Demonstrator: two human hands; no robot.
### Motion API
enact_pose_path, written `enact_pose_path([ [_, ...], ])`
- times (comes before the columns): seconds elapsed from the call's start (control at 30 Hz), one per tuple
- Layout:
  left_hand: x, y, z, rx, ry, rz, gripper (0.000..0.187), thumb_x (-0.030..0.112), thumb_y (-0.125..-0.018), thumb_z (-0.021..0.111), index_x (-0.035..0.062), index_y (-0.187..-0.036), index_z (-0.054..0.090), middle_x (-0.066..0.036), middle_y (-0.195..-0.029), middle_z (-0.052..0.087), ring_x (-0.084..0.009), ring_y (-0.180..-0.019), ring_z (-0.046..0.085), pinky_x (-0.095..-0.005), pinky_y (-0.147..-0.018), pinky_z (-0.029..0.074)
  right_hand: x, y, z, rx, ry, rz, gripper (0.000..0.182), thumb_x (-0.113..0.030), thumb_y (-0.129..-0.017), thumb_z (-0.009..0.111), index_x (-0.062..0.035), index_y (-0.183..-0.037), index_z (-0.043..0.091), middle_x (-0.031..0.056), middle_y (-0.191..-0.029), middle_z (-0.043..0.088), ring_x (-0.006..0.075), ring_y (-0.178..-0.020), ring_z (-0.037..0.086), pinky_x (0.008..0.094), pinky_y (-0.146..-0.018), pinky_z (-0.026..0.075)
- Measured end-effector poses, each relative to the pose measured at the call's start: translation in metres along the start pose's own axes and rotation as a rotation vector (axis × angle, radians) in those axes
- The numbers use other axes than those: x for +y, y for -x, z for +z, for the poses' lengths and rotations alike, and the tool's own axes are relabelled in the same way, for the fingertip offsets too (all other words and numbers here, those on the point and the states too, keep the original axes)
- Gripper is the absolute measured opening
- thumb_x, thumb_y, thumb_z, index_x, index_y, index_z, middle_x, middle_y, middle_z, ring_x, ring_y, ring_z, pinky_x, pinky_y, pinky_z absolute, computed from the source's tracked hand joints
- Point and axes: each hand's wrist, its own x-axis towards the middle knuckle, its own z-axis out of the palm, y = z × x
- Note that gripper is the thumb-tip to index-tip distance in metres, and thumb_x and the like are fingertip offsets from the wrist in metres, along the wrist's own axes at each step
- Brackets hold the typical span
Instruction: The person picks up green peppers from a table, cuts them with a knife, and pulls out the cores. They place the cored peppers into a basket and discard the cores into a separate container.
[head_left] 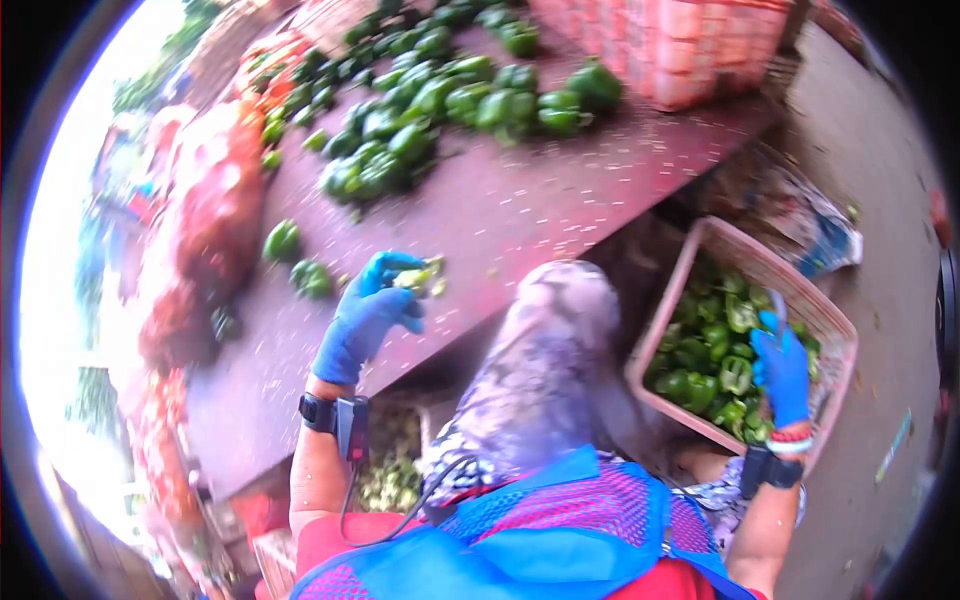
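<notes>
My left hand (365, 318), in a blue glove, is closed around a pale green pepper core (418, 279) just above the tabletop. Two whole green peppers, one (283, 241) and another (311, 279), lie to its left. On the right, my right hand (783, 365), gloved in blue too, is down inside a pink plastic crate (655, 312), over cut green peppers (735, 375). Its fingers look curled, and a thin greyish strip shows above them; blur hides what this is.
A heap of whole green peppers (410, 110) covers the far part of the reddish table (530, 200), which is scattered with seeds. A red basket (680, 50) stands at the back. Filled red mesh sacks (215, 200) line the left. Pepper scraps (390, 485) lie below the table.
</notes>
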Motion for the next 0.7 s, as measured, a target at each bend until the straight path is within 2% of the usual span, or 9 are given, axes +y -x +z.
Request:
enact_pose_path([
  [0.13, -0.102, 0.074, -0.126, 0.502, -0.564, -0.202, 0.027, 0.008, -0.085, 0.061, 0.0033, -0.112, 0.057, -0.008, -0.086, 0.06, -0.0155, -0.063, 0.063, -0.0329, -0.058, 0.059, -0.013, 0.011, 0.015, 0.029, 0.009, -0.055, 0.051, -0.027, -0.096, 0.065, -0.0088, -0.142, 0.053, -0.0015, -0.087, 0.061, 0.0035, -0.056, 0.046, 0.0214, -0.047, 0.039],
  [0.2, -0.136, 0.099, -0.142, 0.694, -0.557, -0.266, 0.029, 0.015, -0.08, 0.063, 0.0038, -0.107, 0.063, -0.015, -0.089, 0.068, -0.0204, -0.07, 0.069, -0.0369, -0.065, 0.057, 0.02, -0.005, 0.014, -0.002, -0.053, 0.038, 0.048, -0.028, -0.097, 0.065, -0.0095, -0.139, 0.055, 0.0003, -0.09, 0.062, 0.0042, -0.056, 0.048, 0.0217, -0.048, 0.04],
  [0.23, -0.186, 0.103, -0.171, 0.747, -0.752, -0.097, 0.028, 0.016, -0.081, 0.065, 0.0043, -0.107, 0.063, -0.016, -0.089, 0.07, -0.0276, -0.08, 0.07, -0.0417, -0.074, 0.056, 0.038, -0.016, 0.011, -0.01, -0.083, 0.085, 0.046, -0.029, -0.097, 0.065, -0.0098, -0.138, 0.056, 0.0012, -0.091, 0.062, 0.0045, -0.057, 0.049, 0.0219, -0.048, 0.041],
  [0.27, -0.164, 0.105, -0.145, 0.77, -0.871, -0.192, 0.036, 0.022, -0.083, 0.068, 0.0032, -0.113, 0.062, -0.019, -0.102, 0.069, -0.0342, -0.096, 0.067, -0.044, -0.086, 0.052, 0.047, -0.022, 0.012, -0.017, -0.105, 0.12, 0.045, -0.029, -0.097, 0.065, -0.0097, -0.137, 0.057, 0.0018, -0.092, 0.062, 0.005, -0.057, 0.049, 0.0223, -0.048, 0.042],
  [0.33, -0.195, 0.091, -0.133, 0.913, -0.926, 0.157, 0.052, 0.032, -0.086, 0.071, 0.0021, -0.126, 0.058, -0.022, -0.122, 0.063, -0.0373, -0.111, 0.061, -0.0451, -0.097, 0.048, 0.057, -0.031, 0.014, -0.027, -0.15, 0.192, 0.044, -0.029, -0.097, 0.064, -0.0094, -0.135, 0.058, 0.0031, -0.093, 0.063, 0.0061, -0.058, 0.051, 0.023, -0.049, 0.043],
  [0.43, -0.202, 0.047, -0.102, 1.099, -1.138, 0.214, 0.066, 0.038, -0.087, 0.072, 0.0, -0.136, 0.051, -0.023, -0.138, 0.052, -0.039, -0.126, 0.051, -0.0469, -0.108, 0.039, 0.053, -0.035, 0.029, -0.034, -0.133, 0.153, 0.044, -0.029, -0.097, 0.064, -0.0074, -0.135, 0.058, 0.003, -0.09, 0.063, 0.0075, -0.057, 0.052, 0.0236, -0.049, 0.043],
  [0.53, -0.167, -0.017, -0.085, 0.976, -0.994, 0.373, 0.069, 0.046, -0.088, 0.07, 0.0047, -0.14, 0.049, -0.021, -0.142, 0.051, -0.0404, -0.132, 0.046, -0.0513, -0.111, 0.034, 0.039, -0.03, 0.037, -0.067, -0.135, 0.167, 0.046, -0.028, -0.097, 0.064, -0.0055, -0.137, 0.055, 0.0015, -0.086, 0.06, 0.0076, -0.056, 0.051, 0.0225, -0.048, 0.042],
  [0.6, -0.135, -0.057, -0.06, 0.861, -1.148, 0.306, 0.066, 0.051, -0.088, 0.067, 0.009, -0.137, 0.054, -0.019, -0.137, 0.054, -0.0393, -0.127, 0.049, -0.0527, -0.107, 0.036, 0.03, -0.031, 0.045, -0.079, -0.136, 0.17, 0.048, -0.028, -0.097, 0.063, -0.0048, -0.138, 0.054, 0.0008, -0.084, 0.059, 0.0074, -0.056, 0.051, 0.0216, -0.047, 0.041],
  [0.7, -0.093, -0.084, -0.012, 0.595, -1.245, 0.28, 0.048, 0.049, -0.085, 0.067, 0.0111, -0.114, 0.064, -0.016, -0.122, 0.059, -0.0374, -0.112, 0.054, -0.0519, -0.096, 0.041, 0.024, -0.03, 0.045, -0.088, -0.124, 0.179, 0.05, -0.026, -0.097, 0.061, -0.0047, -0.142, 0.049, 0.0001, -0.083, 0.058, 0.0073, -0.056, 0.05, 0.0212, -0.047, 0.04],
])
